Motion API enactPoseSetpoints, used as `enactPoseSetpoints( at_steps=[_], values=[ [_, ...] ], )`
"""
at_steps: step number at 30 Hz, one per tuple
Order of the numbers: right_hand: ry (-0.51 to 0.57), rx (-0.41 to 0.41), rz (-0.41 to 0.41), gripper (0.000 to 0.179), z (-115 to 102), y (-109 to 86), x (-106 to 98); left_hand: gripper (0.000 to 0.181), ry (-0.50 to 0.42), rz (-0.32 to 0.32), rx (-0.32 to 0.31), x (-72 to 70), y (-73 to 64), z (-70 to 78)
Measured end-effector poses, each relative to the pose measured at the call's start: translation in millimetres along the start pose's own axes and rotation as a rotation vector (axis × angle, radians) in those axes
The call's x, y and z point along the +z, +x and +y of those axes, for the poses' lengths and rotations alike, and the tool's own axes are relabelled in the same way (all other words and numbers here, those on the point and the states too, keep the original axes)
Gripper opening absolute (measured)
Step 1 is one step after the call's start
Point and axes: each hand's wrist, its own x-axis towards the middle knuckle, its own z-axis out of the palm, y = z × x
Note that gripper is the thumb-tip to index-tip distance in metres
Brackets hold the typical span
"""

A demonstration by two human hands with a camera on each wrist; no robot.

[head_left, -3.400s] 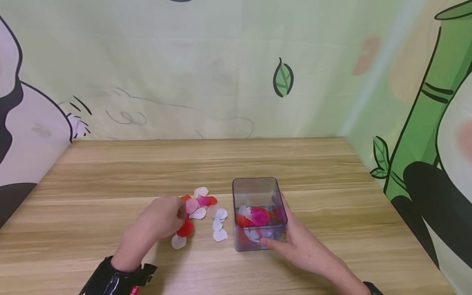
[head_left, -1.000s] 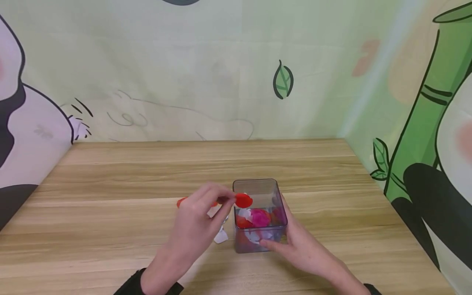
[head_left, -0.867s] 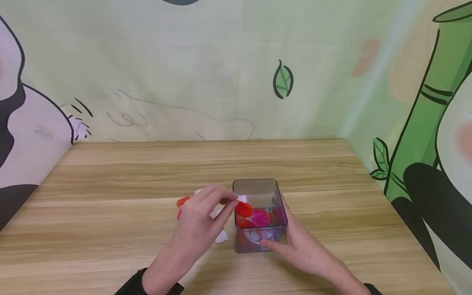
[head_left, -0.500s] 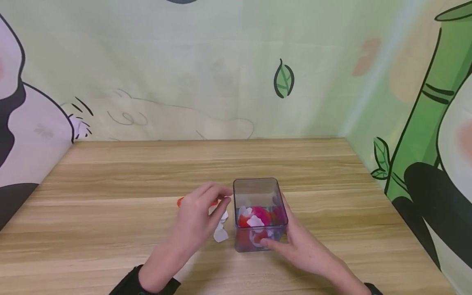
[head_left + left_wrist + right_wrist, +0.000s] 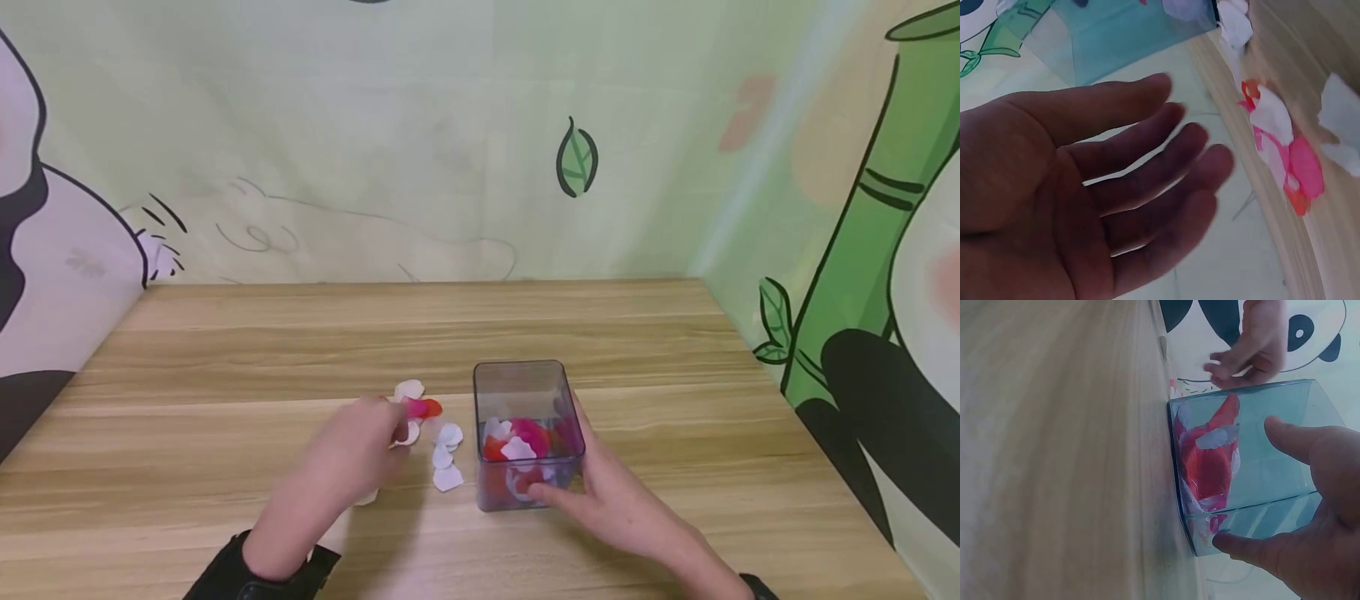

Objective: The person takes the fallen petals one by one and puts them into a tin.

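Observation:
My right hand grips a clear grey plastic box from its right side, thumb across the near wall. Inside lie red, pink and white flower petals, a white one near the top. To the left, my left hand hovers over a loose scatter of petals, partly covering them. In the left wrist view its fingers are relaxed and slightly bent, with nothing between them and the thumb. A pink petal lies on the table beyond its fingertips.
Several white petals lie in a short row between the left hand and the box. Another white petal lies at the back of the scatter. A printed cloth wall borders the wooden table behind.
My left hand held a red and a white petal over the box, let them drop in, then moved back left over the scatter. The right hand and box stayed in place.

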Motion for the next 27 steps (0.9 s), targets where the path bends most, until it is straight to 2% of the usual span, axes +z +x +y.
enactPoseSetpoints(
  at_steps=[3, 6, 12, 19, 27],
  values=[
    [0.0, -0.002, -0.001, 0.119, 0.0, -0.2, -0.2, 0.014, 0.041, -0.102, -0.065, -2.9, -1.5, -4.3],
    [-0.001, 0.002, -0.002, 0.12, -0.1, -0.3, -0.4, 0.018, 0.079, -0.171, -0.116, -2.1, -3.1, -8.0],
    [0.012, 0.009, -0.01, 0.119, -0.2, -0.1, -0.3, 0.024, 0.15, -0.261, -0.147, 4.3, -3.9, -16.3],
    [0.017, 0.023, -0.015, 0.12, -1.2, -0.3, -0.6, 0.024, 0.1, -0.294, -0.183, 10.8, -0.3, -21.3],
    [0.03, 0.023, -0.022, 0.118, -0.6, -0.6, -0.8, 0.023, 0.069, -0.254, -0.149, 15.5, 0.3, -25.0]
  ],
)
